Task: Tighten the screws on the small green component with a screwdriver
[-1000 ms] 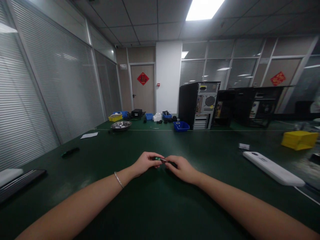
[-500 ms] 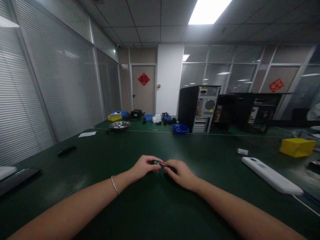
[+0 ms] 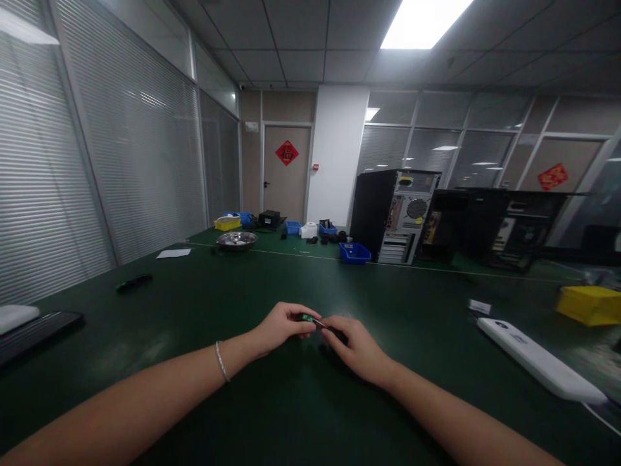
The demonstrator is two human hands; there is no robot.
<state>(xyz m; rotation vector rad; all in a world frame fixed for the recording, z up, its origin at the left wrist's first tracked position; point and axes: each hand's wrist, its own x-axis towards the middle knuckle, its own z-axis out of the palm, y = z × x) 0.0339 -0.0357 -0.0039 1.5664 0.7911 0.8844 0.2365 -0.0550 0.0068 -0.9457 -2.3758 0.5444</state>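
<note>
In the middle of the head view, my left hand [image 3: 286, 329] is closed on a small green circuit board [image 3: 306, 318], pinched between thumb and fingers. My fingers cover much of it. Just to the right, my right hand [image 3: 358, 349] grips a slim tool [image 3: 320, 323] with a thin metal shaft and a dark handle, partly hidden by the fingers. The shaft points left and its end meets the edge of the board, though exact contact is too small to tell. Both hands are low over the green tabletop [image 3: 272, 401].
A dark pen-like object [image 3: 134, 283] and a keyboard [image 3: 41, 336] lie left. Farther back are a metal bowl [image 3: 237, 241], a blue bin [image 3: 354, 253] and a computer case [image 3: 395, 217]. A white power bank-like block [image 3: 538, 358] and yellow box [image 3: 589, 305] are right.
The view has turned slightly left, so the surroundings sit farther right. My right hand has tilted a little lower; both hands keep their holds.
</note>
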